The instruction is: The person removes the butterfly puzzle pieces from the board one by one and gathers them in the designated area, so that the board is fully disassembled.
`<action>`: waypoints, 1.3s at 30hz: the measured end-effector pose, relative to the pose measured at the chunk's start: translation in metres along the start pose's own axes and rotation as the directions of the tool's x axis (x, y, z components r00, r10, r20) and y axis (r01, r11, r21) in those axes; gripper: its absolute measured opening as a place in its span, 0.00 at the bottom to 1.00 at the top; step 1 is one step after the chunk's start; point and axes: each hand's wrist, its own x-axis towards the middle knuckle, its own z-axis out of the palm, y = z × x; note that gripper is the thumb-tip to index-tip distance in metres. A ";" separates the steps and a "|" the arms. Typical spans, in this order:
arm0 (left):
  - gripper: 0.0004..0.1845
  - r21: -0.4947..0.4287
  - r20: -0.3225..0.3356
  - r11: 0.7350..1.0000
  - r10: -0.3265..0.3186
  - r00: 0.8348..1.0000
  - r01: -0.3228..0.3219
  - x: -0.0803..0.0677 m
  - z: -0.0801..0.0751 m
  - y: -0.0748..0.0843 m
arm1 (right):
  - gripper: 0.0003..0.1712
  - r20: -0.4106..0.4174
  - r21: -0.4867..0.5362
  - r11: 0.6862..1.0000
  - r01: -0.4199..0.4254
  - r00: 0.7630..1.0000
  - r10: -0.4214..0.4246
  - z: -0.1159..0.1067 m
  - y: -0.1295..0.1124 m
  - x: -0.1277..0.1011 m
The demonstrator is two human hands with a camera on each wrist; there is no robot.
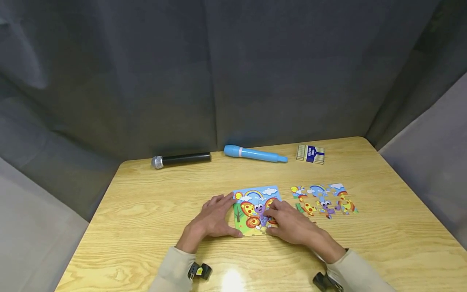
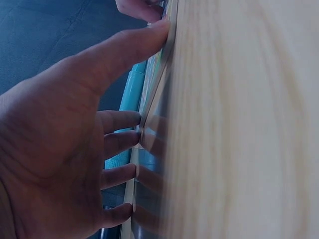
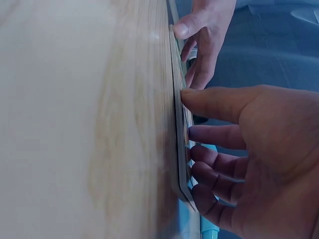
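On the wooden table [image 1: 153, 211], seen from the head camera, a colourful puzzle board [image 1: 255, 202] lies flat near the front middle, with the left hand [image 1: 213, 219] against its left edge and the right hand [image 1: 292, 225] resting over its right part; both hands have fingers spread and fairly straight, pressing rather than gripping. Just right of the board lie loose puzzle pieces [image 1: 324, 200], apart from it. Along the far edge lie a black microphone [image 1: 182, 159], a blue toy microphone [image 1: 255, 154] and a small striped card [image 1: 310, 154], all well apart from the hands. From the left wrist view, the left hand [image 2: 60, 149] shows its fingers [image 2: 119, 144] extended, tips touching the edge of the puzzle board [image 2: 149, 99], thumb pressing further along the same edge. From the right wrist view, the right hand [image 3: 259, 149] has its thumb and relaxed fingers [image 3: 209, 137] touching the puzzle board [image 3: 180, 144], nothing clasped, and the left hand [image 3: 207, 40] touches the board's other end.
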 end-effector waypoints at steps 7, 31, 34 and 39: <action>0.57 0.000 -0.001 1.000 0.000 1.000 0.000 0.000 0.001 -0.001 | 0.20 0.007 0.030 0.998 -0.050 0.999 0.050 -0.001 -0.003 0.003; 0.56 -0.010 -0.010 1.000 0.001 1.000 -0.001 0.001 0.001 -0.002 | 0.11 -0.110 0.163 0.987 0.002 0.994 0.017 -0.002 -0.003 0.005; 0.56 -0.011 -0.009 1.000 0.003 1.000 -0.003 0.001 0.001 -0.002 | 0.11 -0.105 0.220 0.975 0.029 0.994 -0.006 -0.004 0.001 0.004; 0.56 -0.008 -0.011 1.000 0.007 1.000 -0.007 0.001 0.001 -0.002 | 0.08 -0.082 0.283 0.959 0.003 0.996 0.021 -0.011 0.005 -0.001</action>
